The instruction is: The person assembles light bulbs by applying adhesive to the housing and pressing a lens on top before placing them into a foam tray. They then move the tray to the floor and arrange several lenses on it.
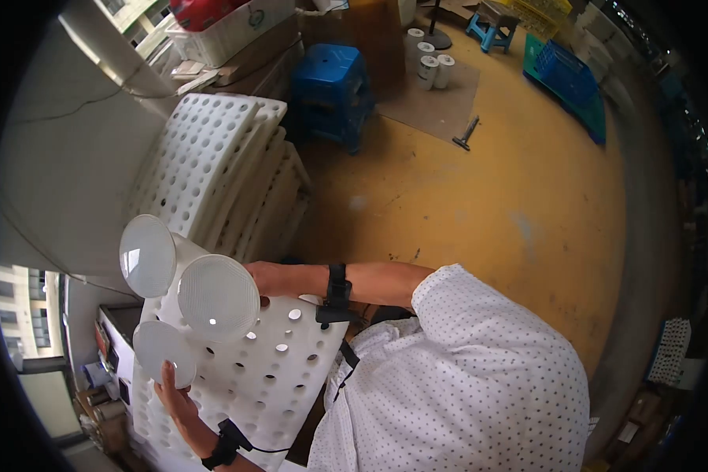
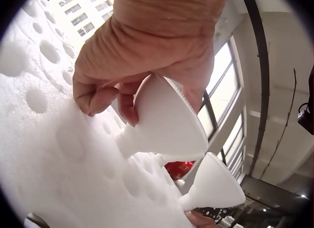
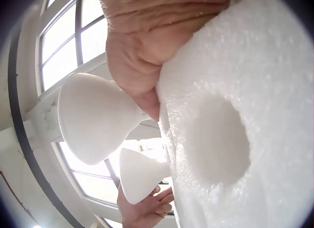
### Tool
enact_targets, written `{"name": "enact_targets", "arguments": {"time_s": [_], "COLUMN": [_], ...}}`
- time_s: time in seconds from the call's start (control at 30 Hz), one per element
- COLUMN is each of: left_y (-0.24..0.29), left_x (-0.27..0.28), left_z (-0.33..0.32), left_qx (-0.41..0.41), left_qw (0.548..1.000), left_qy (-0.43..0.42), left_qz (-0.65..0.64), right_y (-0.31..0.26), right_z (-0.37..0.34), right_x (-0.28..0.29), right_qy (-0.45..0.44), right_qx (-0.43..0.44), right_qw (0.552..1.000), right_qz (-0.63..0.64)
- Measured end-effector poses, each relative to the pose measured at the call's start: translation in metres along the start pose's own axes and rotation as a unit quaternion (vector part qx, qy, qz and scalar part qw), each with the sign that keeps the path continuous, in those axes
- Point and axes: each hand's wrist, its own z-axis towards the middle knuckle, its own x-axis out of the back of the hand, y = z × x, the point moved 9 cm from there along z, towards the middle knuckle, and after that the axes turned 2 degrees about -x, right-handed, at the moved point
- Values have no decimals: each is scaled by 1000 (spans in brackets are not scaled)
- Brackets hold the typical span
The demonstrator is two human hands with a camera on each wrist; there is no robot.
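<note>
My left hand (image 1: 182,403) holds a white reflector bulb (image 1: 156,354), a finger lying over its round face. In the left wrist view, curled fingers (image 2: 100,101) reach round this bulb's white body, and its narrow neck meets the holed foam board (image 2: 37,139). My right hand (image 1: 269,279) is at the board's far edge, partly hidden behind a second bulb (image 1: 219,299). Its fingertip comes right beside that bulb's neck in the right wrist view; I cannot tell whether it grips the neck or the foam. A third bulb (image 1: 148,256) stands farther left, face upward.
Beyond the work, holed foam boards (image 1: 204,149) are stacked. A blue stool (image 1: 328,86) stands behind them. Several white cylinders (image 1: 427,71) and a dark T-shaped tool (image 1: 466,134) are on the yellow floor. A blue crate (image 1: 566,71) sits at the far right.
</note>
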Motion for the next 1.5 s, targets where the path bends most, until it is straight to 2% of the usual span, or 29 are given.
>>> {"name": "enact_targets", "arguments": {"time_s": [0.07,0.13,0.2,0.27,0.3,0.33,0.37,0.4,0.43,0.5,0.53,0.6,0.7,0.8,0.83,0.97,1.1,1.2,1.27,1.4,1.47,1.5], "left_y": [38,57,74,99,126,134,143,145,151,167,172,170,161,162,161,169,158,156,143,124,108,106], "left_x": [-62,-134,-199,-287,-327,-370,-413,-450,-487,-571,-603,-676,-778,-853,-878,-950,-1003,-1024,-1034,-1032,-1014,-1006], "left_z": [-2,4,12,8,0,-5,-13,-15,-20,-63,-82,-111,-136,-158,-157,-155,-144,-118,-108,-94,-88,-98], "left_qx": [0,-24,-37,-65,-62,-78,-91,-113,-136,-136,-135,-147,-153,-144,-140,-121,-96,-67,-39,17,38,53], "left_qw": [1000,995,992,961,959,939,917,910,902,848,827,789,763,720,718,713,735,772,814,889,917,934], "left_qy": [6,-85,-110,-256,-263,-313,-359,-363,-365,-475,-504,-556,-587,-639,-641,-656,-632,-604,-550,-435,-383,-344], "left_qz": [21,38,46,79,88,117,147,167,186,194,209,214,222,229,231,219,227,187,183,139,107,84], "right_y": [-38,-58,-71,-104,-111,-109,-115,-118,-120,-116,-114,-102,-108,-127,-136,-161,-178,-204,-213,-225,-225,-239], "right_z": [-50,-95,-132,-196,-221,-243,-270,-296,-320,-366,-389,-434,-460,-491,-498,-520,-544,-542,-535,-546,-516,-516], "right_x": [47,87,131,160,194,215,229,241,254,285,292,330,384,443,463,521,582,641,696,763,781,783], "right_qy": [56,96,125,191,281,309,347,382,392,427,430,477,489,499,504,512,493,465,429,350,339,299], "right_qx": [-9,41,113,139,223,210,213,218,229,232,235,287,291,285,279,251,230,205,193,147,79,57], "right_qw": [998,994,986,972,933,928,913,895,888,872,869,818,813,814,814,821,839,860,879,920,937,953], "right_qz": [8,15,-6,-5,43,-5,33,73,75,66,71,145,125,90,74,21,-17,-56,-74,-100,9,-3]}}
